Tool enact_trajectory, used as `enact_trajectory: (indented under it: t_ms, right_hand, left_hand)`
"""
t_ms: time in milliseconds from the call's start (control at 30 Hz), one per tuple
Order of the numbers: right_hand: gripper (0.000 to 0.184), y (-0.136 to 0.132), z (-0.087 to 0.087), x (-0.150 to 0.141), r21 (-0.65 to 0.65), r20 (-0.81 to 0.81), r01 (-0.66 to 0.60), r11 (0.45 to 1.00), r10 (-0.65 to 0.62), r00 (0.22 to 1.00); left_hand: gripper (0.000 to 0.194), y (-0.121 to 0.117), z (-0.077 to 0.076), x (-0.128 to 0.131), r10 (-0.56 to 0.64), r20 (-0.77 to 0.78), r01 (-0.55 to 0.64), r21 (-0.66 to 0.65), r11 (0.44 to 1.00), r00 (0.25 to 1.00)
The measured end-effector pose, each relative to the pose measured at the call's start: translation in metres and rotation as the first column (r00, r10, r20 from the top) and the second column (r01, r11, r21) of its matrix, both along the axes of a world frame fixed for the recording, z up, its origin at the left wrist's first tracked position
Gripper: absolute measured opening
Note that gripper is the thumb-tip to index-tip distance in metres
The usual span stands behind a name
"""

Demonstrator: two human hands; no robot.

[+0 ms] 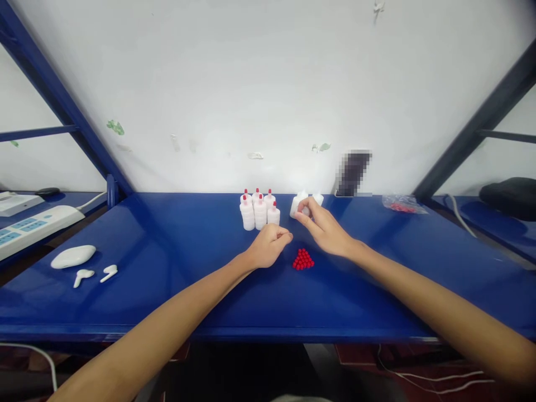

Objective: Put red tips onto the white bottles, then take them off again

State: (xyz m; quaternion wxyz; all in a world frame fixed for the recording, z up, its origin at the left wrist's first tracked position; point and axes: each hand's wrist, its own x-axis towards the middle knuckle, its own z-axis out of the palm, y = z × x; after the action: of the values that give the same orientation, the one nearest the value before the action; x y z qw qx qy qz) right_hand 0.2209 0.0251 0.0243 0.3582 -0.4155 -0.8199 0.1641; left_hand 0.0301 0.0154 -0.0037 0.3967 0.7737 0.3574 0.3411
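My right hand (325,228) is at the back of the blue table, its thumb and fingers curled on a white plastic squeeze bottle (295,205). Another white bottle (319,199) stands just behind those fingers, partly hidden by them. My left hand (270,244) is closed with the fingertips pressed together; whatever is inside, if anything, is hidden. Just beyond it several white squeeze bottles with red tips (260,212) stand upright in a tight group. Between my forearms lies a small cluster of loose red caps (302,259).
On the left lie a white earbud case (73,257), two earbuds (109,272) and a power strip (39,226). A plastic bag with red pieces (404,205) rests at the back right. A pixelated dark object (353,174) leans on the wall. Blue metal posts (69,95) flank the table.
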Motion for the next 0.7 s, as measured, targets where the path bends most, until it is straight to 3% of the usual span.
enact_trajectory:
  t_ms: [167,400,567,700]
  right_hand:
    - [0.024,0.023,0.021,-0.024,0.202,-0.123,-0.015,0.979,0.040,0.992]
    - [0.022,0.043,0.027,-0.047,0.097,-0.171,0.059,0.994,-0.041,0.984]
    - [0.025,0.043,0.020,-0.050,0.068,-0.184,0.085,0.994,-0.071,0.980]
    - [0.025,0.042,0.021,-0.052,0.074,-0.088,0.083,0.994,-0.076,0.993]
  left_hand:
    - [0.041,-0.002,0.001,0.001,-0.027,-0.034,0.028,0.026,0.999,0.999]
    - [0.036,-0.006,0.006,-0.005,-0.090,-0.205,0.114,0.109,0.987,0.975]
    - [0.037,-0.006,0.013,-0.008,-0.002,-0.221,0.037,0.154,0.987,0.975]
    - [0.045,-0.007,0.021,-0.005,0.038,-0.160,-0.001,0.223,0.975,0.986]
